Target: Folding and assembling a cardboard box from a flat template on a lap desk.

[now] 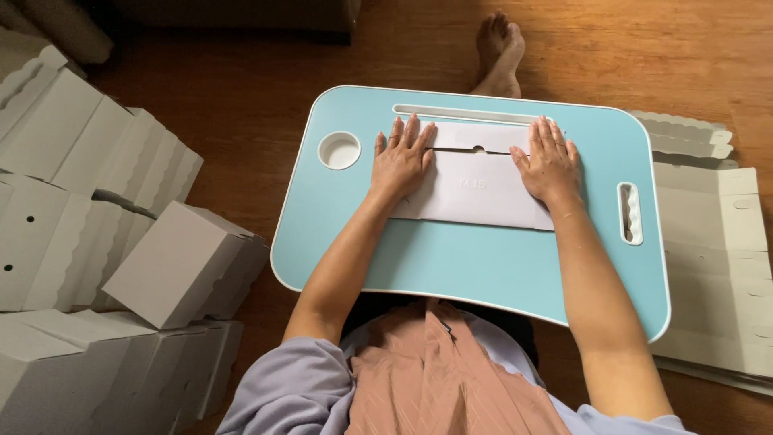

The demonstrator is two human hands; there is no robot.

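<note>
Light blue lap tray (pixel 483 266) with white rim. On tray: pale grey-white flat cardboard sheet (pixel 483 189). Left of tray: plain light grey folded boxes (pixel 97 242). Right of tray: same grey flat cardboard stack (pixel 713 266). Under tray: reddish-brown wood floor (pixel 241 97).

Matt grey cardboard sheet (pixel 483 189) is lying on the smooth, satin-blue plastic lap tray (pixel 483 266); polished wooden floor (pixel 241 89) is gleaming underneath.

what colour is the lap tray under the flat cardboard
Light turquoise blue with a white rim, seen in the head view: the lap tray carries the flat cardboard.
</note>
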